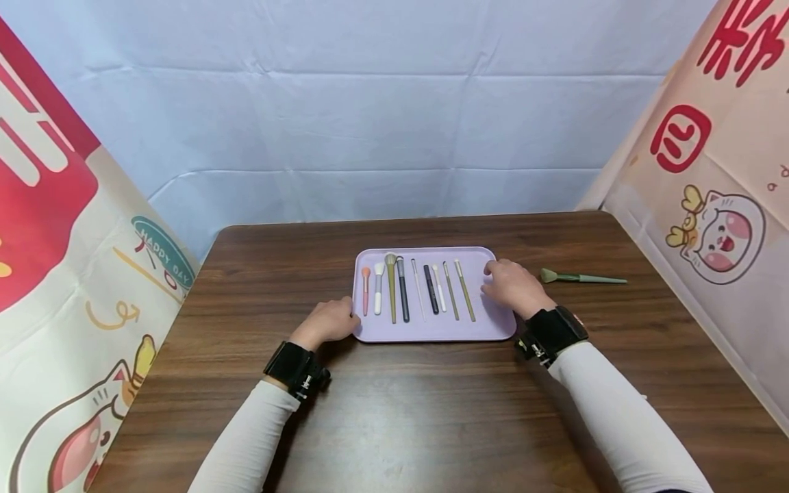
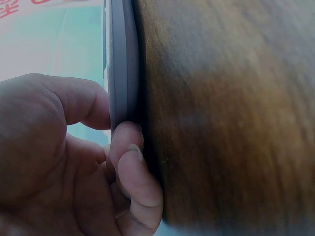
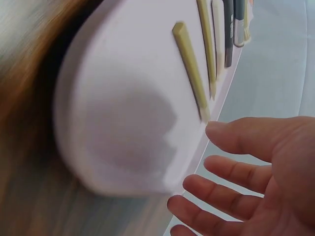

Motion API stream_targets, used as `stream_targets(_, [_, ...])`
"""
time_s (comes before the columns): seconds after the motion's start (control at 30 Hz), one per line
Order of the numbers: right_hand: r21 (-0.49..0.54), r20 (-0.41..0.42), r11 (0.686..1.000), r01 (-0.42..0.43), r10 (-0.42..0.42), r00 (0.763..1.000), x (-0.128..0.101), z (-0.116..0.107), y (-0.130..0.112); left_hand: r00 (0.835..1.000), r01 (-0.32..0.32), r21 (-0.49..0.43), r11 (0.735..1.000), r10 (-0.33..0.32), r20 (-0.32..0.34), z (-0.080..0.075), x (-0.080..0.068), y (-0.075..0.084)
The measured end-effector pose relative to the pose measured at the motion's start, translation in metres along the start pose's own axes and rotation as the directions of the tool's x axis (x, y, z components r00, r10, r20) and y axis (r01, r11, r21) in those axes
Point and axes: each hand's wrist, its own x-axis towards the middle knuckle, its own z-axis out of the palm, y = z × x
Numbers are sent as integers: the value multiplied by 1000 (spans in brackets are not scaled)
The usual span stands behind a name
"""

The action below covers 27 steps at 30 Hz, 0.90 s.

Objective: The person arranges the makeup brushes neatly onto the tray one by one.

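A lavender tray (image 1: 499,327) lies on the table with several makeup brushes laid side by side in it. They include a pink brush (image 1: 366,291), a white-tipped one (image 1: 379,294), a large olive brush (image 1: 392,291), a dark brush (image 1: 403,291) and, rightmost, a slim olive brush (image 1: 465,290). My left hand (image 1: 327,320) pinches the tray's left edge; in the left wrist view the thumb is on the rim (image 2: 123,64) and the curled fingers sit against its side. At the tray's right end, my right hand (image 1: 516,284) hovers with fingers loosely spread, holding nothing (image 3: 290,172).
A green-handled makeup brush (image 1: 582,278) lies on the wooden table (image 1: 419,418), right of the tray. A pale blue cloth (image 1: 370,123) hangs behind the table. Printed cartoon cloths (image 1: 715,226) hang at both sides.
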Motion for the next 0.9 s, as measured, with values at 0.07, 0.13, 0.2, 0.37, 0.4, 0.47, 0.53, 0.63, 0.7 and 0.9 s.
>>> stream_targets(0.07, [-3, -3, 1000, 3, -3, 1000, -2, -1, 4, 1000, 2, -2, 1000, -2, 0, 0, 0, 0])
stream_targets(0.13, [-6, -6, 1000, 6, -6, 1000, -4, -3, 9, 1000, 3, -7, 1000, -3, -2, 0, -1, 0])
stream_targets(0.2, [-5, -5, 1000, 0, 0, 1000, -6, -4, 14, 1000, 3, -10, 1000, -3, -4, 1, -1, 0])
stream_targets(0.37, [-5, -12, 1000, -4, 4, 1000, -12, -5, 28, 1000, -2, -10, 1000, 1, -8, 1, -1, 0])
stream_targets(0.4, [-7, -13, 1000, -5, 5, 1000, -13, -6, 31, 1000, -2, -10, 1000, 2, -8, 1, -1, 1])
stream_targets(0.47, [-8, -13, 1000, -4, 4, 1000, -16, -7, 35, 1000, -1, -13, 1000, 1, -9, 1, -1, 1])
stream_targets(0.53, [-11, -12, 1000, -5, 5, 1000, -19, -9, 40, 1000, -3, -11, 1000, 2, -11, 0, -2, 1])
stream_targets(0.63, [-20, -9, 1000, -2, 2, 1000, -24, -12, 47, 1000, -3, -7, 1000, 3, -16, 0, -2, 1])
stream_targets(0.7, [-24, -7, 1000, -1, 1, 1000, -27, -15, 52, 1000, -1, -9, 1000, 1, -17, 0, -1, 1])
stream_targets(0.9, [-20, -4, 1000, -16, 16, 1000, -31, -18, 68, 1000, 3, -13, 1000, -3, -17, 1, 0, 0])
